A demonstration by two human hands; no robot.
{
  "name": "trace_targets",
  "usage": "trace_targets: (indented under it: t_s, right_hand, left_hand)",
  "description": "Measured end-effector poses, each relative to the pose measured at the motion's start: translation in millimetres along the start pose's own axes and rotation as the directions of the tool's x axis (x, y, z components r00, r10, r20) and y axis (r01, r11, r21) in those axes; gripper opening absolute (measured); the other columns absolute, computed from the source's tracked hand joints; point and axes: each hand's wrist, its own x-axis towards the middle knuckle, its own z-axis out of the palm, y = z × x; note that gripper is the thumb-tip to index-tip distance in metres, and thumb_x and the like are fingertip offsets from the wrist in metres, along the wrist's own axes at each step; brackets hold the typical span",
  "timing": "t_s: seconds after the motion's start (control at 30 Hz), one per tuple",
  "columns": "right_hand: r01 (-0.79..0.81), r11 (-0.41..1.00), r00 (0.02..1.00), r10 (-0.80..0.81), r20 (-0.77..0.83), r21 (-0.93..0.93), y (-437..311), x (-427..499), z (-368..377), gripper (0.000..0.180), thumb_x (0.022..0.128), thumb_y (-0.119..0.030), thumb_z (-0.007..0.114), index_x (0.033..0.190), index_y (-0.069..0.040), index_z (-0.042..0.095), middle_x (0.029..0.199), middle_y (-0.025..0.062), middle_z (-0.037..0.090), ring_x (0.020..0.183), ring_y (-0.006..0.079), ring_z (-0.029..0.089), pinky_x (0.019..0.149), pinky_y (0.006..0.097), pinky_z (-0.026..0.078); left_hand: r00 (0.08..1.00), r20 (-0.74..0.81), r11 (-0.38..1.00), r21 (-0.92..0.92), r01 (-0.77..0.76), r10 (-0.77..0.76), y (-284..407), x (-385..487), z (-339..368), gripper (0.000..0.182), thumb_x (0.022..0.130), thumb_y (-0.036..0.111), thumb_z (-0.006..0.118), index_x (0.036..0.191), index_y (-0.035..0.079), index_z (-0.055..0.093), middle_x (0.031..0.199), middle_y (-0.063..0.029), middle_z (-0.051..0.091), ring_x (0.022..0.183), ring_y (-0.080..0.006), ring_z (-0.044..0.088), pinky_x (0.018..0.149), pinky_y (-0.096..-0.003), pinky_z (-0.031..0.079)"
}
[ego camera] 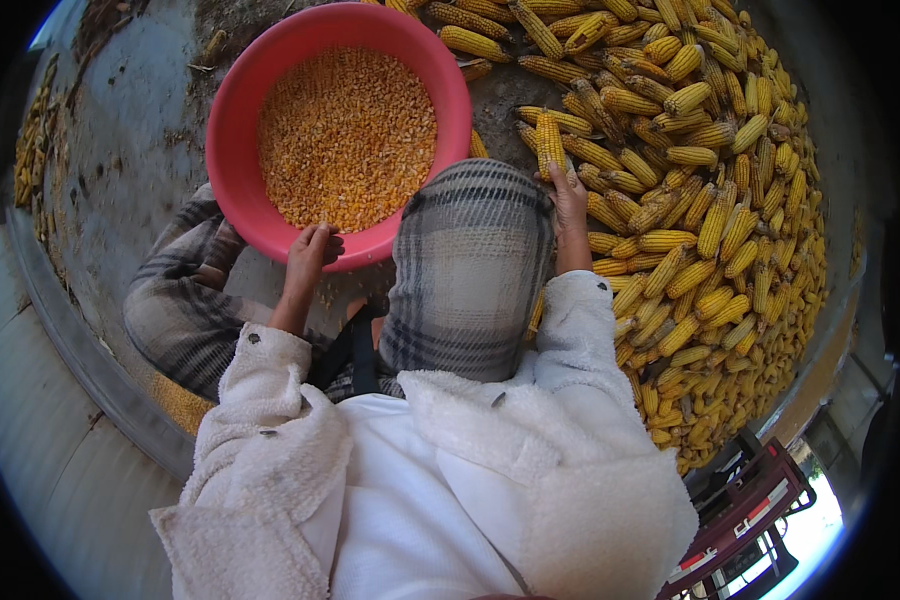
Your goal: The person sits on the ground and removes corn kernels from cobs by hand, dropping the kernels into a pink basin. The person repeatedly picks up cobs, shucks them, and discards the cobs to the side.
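My right hand (568, 196) holds an ear of dried yellow corn (550, 144) by its lower end, beside my right knee and at the edge of a big heap of corn ears (675, 247). At the near rim of a red plastic basin (231, 135) is my left hand (313, 251), its fingers bent and its thumb and fingertips close together over the rim. Whether anything lies between those fingers cannot be told. Loose corn kernels (345, 135) cover the bottom of the basin, which stands in front of my plaid-clad legs.
The heap curves along the right side from top to bottom. More ears (36, 142) lie at the far left by a raised edge (82, 337). Loose kernels (180, 401) are spread near my left leg. A dark red vehicle or machine part (757, 502) stands at the lower right.
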Motion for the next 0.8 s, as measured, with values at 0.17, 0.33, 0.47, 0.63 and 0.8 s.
trace_targets:
  t_s: [0.17,0.33,0.47,0.63,0.8]
  right_hand:
    - [0.384,0.852,0.919,-0.389,0.059,-0.356,-114.6,-60.1,34.4,0.064,0.078,-0.039,0.07,0.119,0.006,0.048,0.086,0.0114,0.064,0.057,0.008,0.057,0.045,0.0209,0.044]
    - [0.726,0.563,0.632,-0.318,0.707,-0.395,-201.8,-146.4,122.4,0.043,0.08,-0.034,0.069,0.1,0.003,0.06,0.082,0.01,0.065,0.067,0.0132,0.061,0.058,0.0268,0.047]
    - [0.876,0.366,0.332,0.016,0.943,-0.314,-185.5,-198.4,209.4,0.044,0.077,-0.038,0.071,0.093,0.002,0.063,0.073,0.0097,0.062,0.063,0.0162,0.059,0.057,0.0319,0.046]
    - [0.801,0.54,0.283,0.036,0.958,-0.257,-133.1,-223.9,267.9,0.035,0.082,-0.033,0.066,0.09,0.001,0.063,0.072,0.0125,0.062,0.062,0.0199,0.06,0.057,0.0339,0.046]
    - [0.94,0.333,0.217,-0.401,0.89,-0.079,-97.4,-212.5,270.8,0.027,0.085,-0.028,0.061,0.089,-0.002,0.062,0.081,0.017,0.062,0.074,0.0295,0.063,0.064,0.0379,0.048]
  left_hand:
    - [0.926,0.038,0.926,-0.07,-0.372,0.375,34.0,-23.2,11.7,0.025,0.092,0.023,0.055,0.104,0.001,0.057,0.085,-0.0035,0.061,0.077,-0.0117,0.058,0.07,-0.0247,0.048]
    - [0.563,-0.023,0.518,0.423,-0.743,0.826,94.4,-84.8,18.1,0.048,0.077,0.02,0.071,0.118,0.005,0.05,0.116,-0.014,0.05,0.097,-0.0223,0.056,0.08,-0.0319,0.048]
    - [0.28,0.054,0.123,0.808,-0.576,0.958,128.4,-122.0,-0.1,0.054,0.071,0.02,0.075,0.116,0.005,0.05,0.114,-0.0139,0.054,0.098,-0.0262,0.058,0.08,-0.0331,0.048]
    - [0.772,-0.064,0.759,0.251,-0.601,0.633,111.0,-124.0,-29.4,0.041,0.074,0.019,0.075,0.106,0.002,0.055,0.089,-0.0072,0.065,0.082,-0.0149,0.063,0.075,-0.0271,0.049]
    - [0.889,-0.056,0.891,0.011,-0.455,0.455,71.7,-92.0,-21.0,0.05,0.072,0.03,0.073,0.109,0.002,0.054,0.089,-0.0125,0.065,0.081,-0.0211,0.064,0.074,-0.0325,0.049]
